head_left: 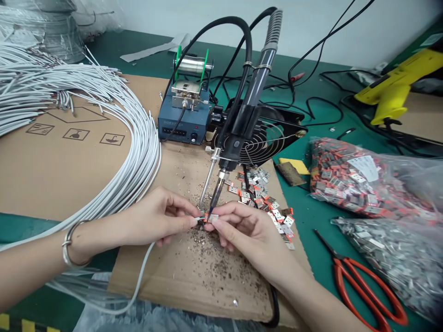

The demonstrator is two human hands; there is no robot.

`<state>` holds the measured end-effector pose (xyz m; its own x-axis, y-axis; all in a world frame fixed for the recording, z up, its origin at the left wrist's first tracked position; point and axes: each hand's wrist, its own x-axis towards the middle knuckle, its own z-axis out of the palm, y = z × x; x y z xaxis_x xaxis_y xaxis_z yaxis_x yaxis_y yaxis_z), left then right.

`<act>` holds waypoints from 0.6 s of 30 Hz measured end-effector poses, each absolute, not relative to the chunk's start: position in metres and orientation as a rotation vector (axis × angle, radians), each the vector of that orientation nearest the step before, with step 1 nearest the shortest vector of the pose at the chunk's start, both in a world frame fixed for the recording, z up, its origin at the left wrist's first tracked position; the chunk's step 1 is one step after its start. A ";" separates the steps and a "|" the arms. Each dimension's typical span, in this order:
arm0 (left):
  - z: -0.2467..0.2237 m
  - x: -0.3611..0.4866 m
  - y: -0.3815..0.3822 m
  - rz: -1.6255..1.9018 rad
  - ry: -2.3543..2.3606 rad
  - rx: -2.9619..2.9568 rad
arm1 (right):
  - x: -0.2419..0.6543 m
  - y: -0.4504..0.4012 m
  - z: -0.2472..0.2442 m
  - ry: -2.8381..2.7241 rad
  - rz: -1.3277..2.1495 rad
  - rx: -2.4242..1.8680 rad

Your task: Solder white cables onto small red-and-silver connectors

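Observation:
My left hand (171, 216) pinches the end of a white cable (142, 267), whose length loops down below the hand. Between the fingertips of my right hand (242, 226) is a small USB connector (212, 217) with a metal shell and an orange part. Cable end and connector meet right under the tip of a mounted soldering iron (217, 193). A thin metal solder feed tube (207, 180) comes down beside the tip. Whether the wires touch the connector is too small to tell.
Loose USB connectors (277, 212) lie right of the iron, near a fan (265, 143). A blue solder feeder (183, 120) stands behind. White cables (138, 138) are bundled left. Bagged connectors (356, 180), bagged metal parts (398, 258) and red-handled scissors (363, 286) lie right.

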<state>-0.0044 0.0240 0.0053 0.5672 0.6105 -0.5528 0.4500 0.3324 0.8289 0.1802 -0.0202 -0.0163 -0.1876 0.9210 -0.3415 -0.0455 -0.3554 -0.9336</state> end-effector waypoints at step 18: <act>0.010 -0.003 0.025 0.083 1.024 1.322 | 0.181 -0.019 -0.013 -1.124 1.630 -1.337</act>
